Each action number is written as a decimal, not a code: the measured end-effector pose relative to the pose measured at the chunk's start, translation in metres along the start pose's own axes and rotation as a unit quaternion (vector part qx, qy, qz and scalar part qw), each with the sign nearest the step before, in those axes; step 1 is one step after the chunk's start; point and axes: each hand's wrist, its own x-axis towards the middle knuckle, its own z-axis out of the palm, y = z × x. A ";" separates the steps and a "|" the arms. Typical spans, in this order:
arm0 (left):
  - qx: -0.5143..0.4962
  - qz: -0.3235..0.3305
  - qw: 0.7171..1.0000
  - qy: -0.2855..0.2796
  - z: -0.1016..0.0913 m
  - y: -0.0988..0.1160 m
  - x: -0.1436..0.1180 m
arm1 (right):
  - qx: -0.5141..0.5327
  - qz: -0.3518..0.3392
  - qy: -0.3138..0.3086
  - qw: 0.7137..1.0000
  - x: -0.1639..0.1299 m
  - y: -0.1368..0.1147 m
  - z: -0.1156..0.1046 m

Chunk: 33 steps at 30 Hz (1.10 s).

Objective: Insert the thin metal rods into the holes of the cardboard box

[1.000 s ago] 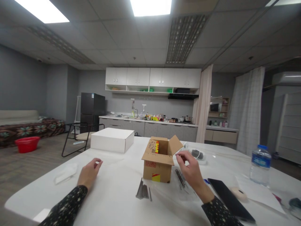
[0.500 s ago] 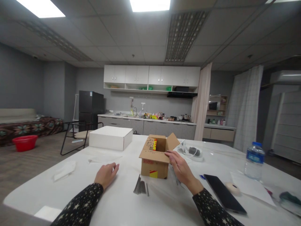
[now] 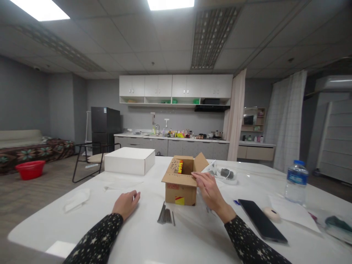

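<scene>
An open cardboard box (image 3: 180, 197) with red and yellow markings stands on the white table, its near flap sticking out toward me. My right hand (image 3: 210, 190) is at the right corner of that flap, fingers over its top and the thumb hidden; it appears to grip the cardboard. On the table to the left of the box rests my left hand (image 3: 125, 204), holding nothing, with loosely bent fingers and the thumb apart. Several nails (image 3: 165, 215) lie in a small bunch in front of the box. A few more thin metal pieces (image 3: 210, 210) show partly beneath my right hand.
A white box (image 3: 129, 161) stands at the back left. To the right are a black phone (image 3: 262, 221), a round beige object (image 3: 271, 213), white paper (image 3: 294, 216) and a water bottle (image 3: 296, 181). A white device with a cable (image 3: 227, 175) lies behind my right hand.
The view has shifted slightly. Both hands stay almost where they were, the right one still at the box flap. The nails and the box have not visibly moved on the table.
</scene>
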 end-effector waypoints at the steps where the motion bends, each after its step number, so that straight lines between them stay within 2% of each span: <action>1: -0.004 -0.002 1.000 0.001 0.001 -0.001 0.000 | -0.003 -0.005 0.003 1.000 0.000 0.000 0.000; 22: -0.019 0.005 1.000 -0.005 0.004 -0.002 0.000 | 0.022 -0.016 0.009 1.000 -0.005 0.004 0.005; 33: -0.019 0.008 1.000 -0.010 0.000 0.000 -0.001 | 0.058 -0.010 -0.020 0.998 -0.004 -0.001 0.005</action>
